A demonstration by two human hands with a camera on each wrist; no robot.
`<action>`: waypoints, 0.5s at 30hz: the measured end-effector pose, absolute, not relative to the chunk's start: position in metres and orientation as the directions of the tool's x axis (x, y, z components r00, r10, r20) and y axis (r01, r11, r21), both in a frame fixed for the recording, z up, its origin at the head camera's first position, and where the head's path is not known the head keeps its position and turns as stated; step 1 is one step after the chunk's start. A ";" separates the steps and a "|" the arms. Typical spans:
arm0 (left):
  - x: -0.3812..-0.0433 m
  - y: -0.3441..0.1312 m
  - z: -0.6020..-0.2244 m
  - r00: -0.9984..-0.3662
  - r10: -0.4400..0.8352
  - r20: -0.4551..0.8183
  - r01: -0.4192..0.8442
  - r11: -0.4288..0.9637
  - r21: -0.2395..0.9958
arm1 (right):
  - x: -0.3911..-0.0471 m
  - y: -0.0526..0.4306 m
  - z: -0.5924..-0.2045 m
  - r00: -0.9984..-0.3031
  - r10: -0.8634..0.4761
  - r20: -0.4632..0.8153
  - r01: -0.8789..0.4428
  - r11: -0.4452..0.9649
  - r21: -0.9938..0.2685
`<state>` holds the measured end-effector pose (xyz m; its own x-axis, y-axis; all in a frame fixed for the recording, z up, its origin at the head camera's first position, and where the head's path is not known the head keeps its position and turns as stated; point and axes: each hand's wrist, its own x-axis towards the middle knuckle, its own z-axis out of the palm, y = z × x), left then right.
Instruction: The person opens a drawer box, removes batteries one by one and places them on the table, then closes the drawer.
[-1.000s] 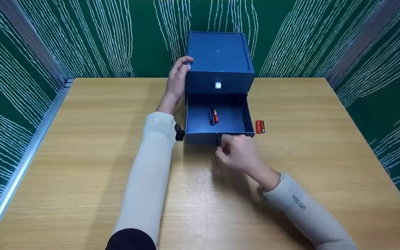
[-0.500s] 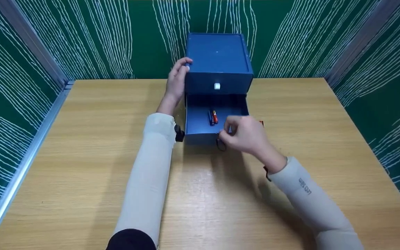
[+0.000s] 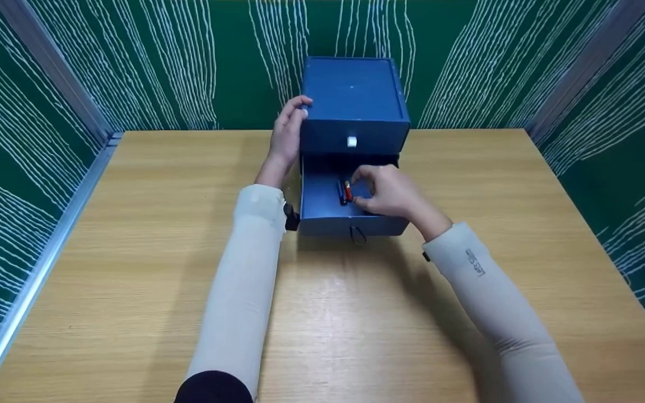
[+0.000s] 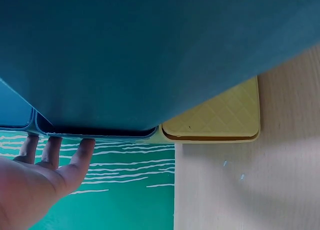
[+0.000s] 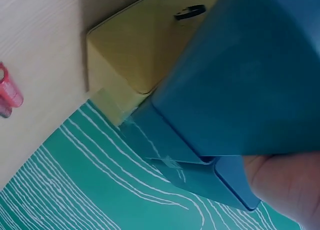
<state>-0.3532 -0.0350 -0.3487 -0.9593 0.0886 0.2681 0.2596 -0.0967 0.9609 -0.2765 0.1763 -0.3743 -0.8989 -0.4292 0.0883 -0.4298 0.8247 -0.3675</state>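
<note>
In the head view a blue drawer cabinet stands at the table's back, its lower drawer pulled out. Two small batteries, one dark and one red, lie side by side in that drawer. My right hand is over the drawer, with thumb and forefinger spread apart right beside the batteries; the other fingers are mostly hidden. My left hand rests on the cabinet's left side, fingertips at its top edge; in the left wrist view the fingers lie fairly straight against the blue wall.
A black loop hangs from the drawer's front as its pull, and the upper drawer has a white knob. A yellow drawer unit is at the bottom. Red batteries lie on the table right of the cabinet.
My right hand has let go of the black loop and moved up and over into the drawer, to the batteries. The left hand stays at the cabinet's side.
</note>
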 end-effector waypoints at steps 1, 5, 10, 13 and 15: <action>-0.351 -0.035 -0.347 -0.959 0.090 0.270 0.261 -0.098 0.960 | -0.278 0.176 -0.375 -0.899 -0.430 0.078 -0.429 0.833 -0.350; -0.343 -0.034 -0.340 -0.957 0.089 0.275 0.267 -0.096 0.959 | -0.284 0.173 -0.377 -0.905 -0.424 0.036 -0.417 0.866 -0.275; -0.343 -0.034 -0.340 -0.958 0.090 0.272 0.263 -0.099 0.960 | -0.288 0.169 -0.377 -0.915 -0.403 -0.003 -0.394 0.895 -0.210; -0.343 -0.034 -0.340 -0.960 0.090 0.265 0.256 -0.093 0.962 | -0.291 0.168 -0.378 -0.918 -0.397 -0.017 -0.388 0.905 -0.177; -0.342 -0.034 -0.340 -0.960 0.091 0.264 0.257 -0.087 0.963 | -0.292 0.168 -0.380 -0.920 -0.392 -0.022 -0.384 0.909 -0.161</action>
